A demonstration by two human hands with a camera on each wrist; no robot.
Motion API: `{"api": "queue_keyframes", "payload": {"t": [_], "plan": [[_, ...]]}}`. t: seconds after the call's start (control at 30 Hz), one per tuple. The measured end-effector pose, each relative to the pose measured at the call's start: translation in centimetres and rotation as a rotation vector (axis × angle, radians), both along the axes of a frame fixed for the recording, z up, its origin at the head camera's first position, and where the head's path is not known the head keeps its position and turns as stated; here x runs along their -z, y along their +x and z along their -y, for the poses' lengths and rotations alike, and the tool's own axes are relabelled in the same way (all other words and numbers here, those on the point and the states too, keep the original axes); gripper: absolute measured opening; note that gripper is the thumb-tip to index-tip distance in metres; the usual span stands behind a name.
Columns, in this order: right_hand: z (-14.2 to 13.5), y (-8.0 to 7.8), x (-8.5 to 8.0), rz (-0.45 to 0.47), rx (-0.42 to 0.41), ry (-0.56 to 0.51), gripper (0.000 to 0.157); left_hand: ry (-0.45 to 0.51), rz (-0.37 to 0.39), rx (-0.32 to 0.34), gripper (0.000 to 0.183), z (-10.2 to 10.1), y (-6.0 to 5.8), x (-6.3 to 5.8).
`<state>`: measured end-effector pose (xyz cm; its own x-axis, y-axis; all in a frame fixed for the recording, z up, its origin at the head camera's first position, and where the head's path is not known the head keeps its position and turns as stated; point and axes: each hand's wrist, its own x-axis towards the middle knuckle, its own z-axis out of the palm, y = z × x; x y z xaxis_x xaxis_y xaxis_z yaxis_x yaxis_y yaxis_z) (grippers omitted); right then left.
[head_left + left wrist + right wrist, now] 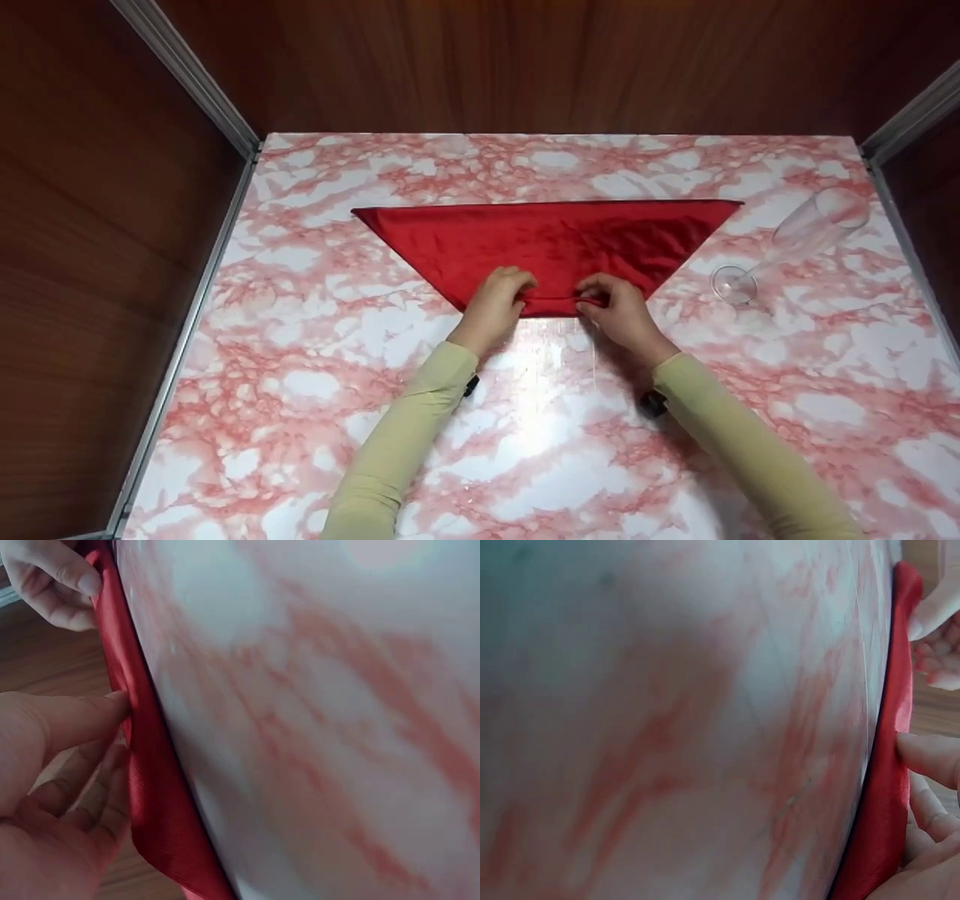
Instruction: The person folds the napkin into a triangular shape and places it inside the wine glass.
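A shiny red satin cloth (480, 240) lies on the table, wide at its far edge and narrowing towards the near edge, where a narrow strip is folded over. My left hand (496, 300) pinches that folded edge at its left part. At the right part, my right hand (615, 304) pinches the same edge between thumb and fingers. The left wrist view shows the thumb against the red cloth (154, 772), the other fingers partly behind it. In the right wrist view the red cloth (881, 817) runs along both hands' fingertips.
A clear stemmed glass (806, 225) lies on its side to the right of the cloth, its round foot towards me. The table (300, 450) has a red and white marbled top. Brown wood-grain panels (525, 67) with metal edging stand at the back and sides.
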<state>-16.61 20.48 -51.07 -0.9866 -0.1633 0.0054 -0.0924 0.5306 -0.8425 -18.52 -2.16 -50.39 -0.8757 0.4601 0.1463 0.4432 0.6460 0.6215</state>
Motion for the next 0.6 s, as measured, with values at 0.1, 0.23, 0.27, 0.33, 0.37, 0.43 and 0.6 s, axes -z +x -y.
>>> {"api": "queue_keyframes", "payload": {"t": [0.1,0.23,0.27,0.33,0.37,0.43,0.6], "plan": [[-0.07,-0.03,-0.11,0.013,0.002,0.004,0.021,0.019,-0.020,0.048,0.031,-0.35,0.21,-0.19],[0.05,-0.19,-0.15,0.015,0.004,0.022,0.022,0.129,0.051,0.105,0.029,-0.42,0.42,-0.14],[0.06,-0.23,-0.17,0.014,0.007,0.027,0.022,0.164,0.079,0.115,0.029,-0.43,0.44,-0.11],[0.07,-0.31,-0.21,0.009,0.009,0.033,0.022,0.215,0.135,0.121,0.030,-0.41,0.42,0.03],[0.07,-0.33,-0.19,0.004,0.010,0.036,0.022,0.219,0.151,0.119,0.031,-0.40,0.40,0.09],[0.09,-0.33,-0.19,-0.003,0.014,0.034,0.023,0.204,0.161,0.114,0.034,-0.38,0.38,0.19],[0.32,0.00,-0.19,-0.075,0.019,0.026,0.024,0.128,0.126,0.099,0.036,-0.46,0.47,0.39]]}}
